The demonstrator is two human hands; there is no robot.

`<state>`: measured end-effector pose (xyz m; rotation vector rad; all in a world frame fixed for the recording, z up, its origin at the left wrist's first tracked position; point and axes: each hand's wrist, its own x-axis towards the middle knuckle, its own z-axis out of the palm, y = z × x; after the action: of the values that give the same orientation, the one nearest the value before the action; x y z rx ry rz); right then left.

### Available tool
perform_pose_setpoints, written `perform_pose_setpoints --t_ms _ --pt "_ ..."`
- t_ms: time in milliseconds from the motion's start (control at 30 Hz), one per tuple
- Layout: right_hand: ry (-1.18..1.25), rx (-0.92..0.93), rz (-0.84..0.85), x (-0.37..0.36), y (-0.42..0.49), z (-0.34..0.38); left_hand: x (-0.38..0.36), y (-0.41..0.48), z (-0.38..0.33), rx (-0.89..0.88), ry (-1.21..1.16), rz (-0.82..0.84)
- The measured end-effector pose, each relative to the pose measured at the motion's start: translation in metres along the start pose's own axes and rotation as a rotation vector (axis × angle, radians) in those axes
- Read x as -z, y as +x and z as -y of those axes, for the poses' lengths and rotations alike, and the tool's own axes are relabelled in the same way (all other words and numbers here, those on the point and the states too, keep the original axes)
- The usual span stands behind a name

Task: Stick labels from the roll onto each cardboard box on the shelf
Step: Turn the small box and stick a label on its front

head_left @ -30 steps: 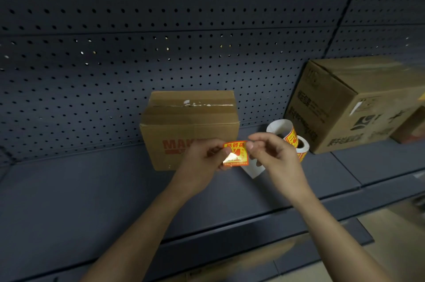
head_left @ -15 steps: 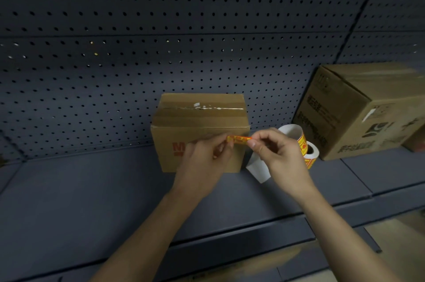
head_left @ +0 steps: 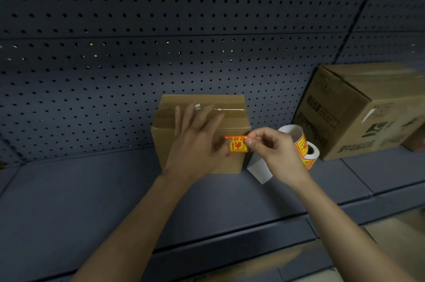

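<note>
Small cardboard box (head_left: 164,143): middle of shelf (head_left: 92,189), toward back edge. Label (head_left: 236,144): red-yellow, against box front, upper right corner. Left hand (head_left: 195,146): fingers spread over box, thumb at label's left edge. Right hand (head_left: 273,148): fingers pinching label's right edge. Label roll (head_left: 308,150): just right of box.

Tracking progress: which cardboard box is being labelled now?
The smaller taped box, centre: the right hand pinches the label at its front. The larger box stands untouched.
</note>
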<state>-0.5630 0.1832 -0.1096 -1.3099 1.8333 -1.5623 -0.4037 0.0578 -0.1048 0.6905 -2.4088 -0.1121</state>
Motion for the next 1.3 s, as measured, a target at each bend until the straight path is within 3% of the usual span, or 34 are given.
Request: perform_pose_setpoints --t_ms 100,333,1300 --pt "0.001 -0.007 0.000 -0.002 0.004 -0.003 -0.009 0.003 0.004 0.010 0.042 0.062" --pt "0.011 -0.015 0.002 -0.002 0.009 -0.009 -0.022 0.002 0.008 0.019 0.011 -0.066" --pt "-0.095 0.003 -0.034 0.003 0.017 -0.019 -0.029 0.007 0.006 0.064 -0.038 -0.153"
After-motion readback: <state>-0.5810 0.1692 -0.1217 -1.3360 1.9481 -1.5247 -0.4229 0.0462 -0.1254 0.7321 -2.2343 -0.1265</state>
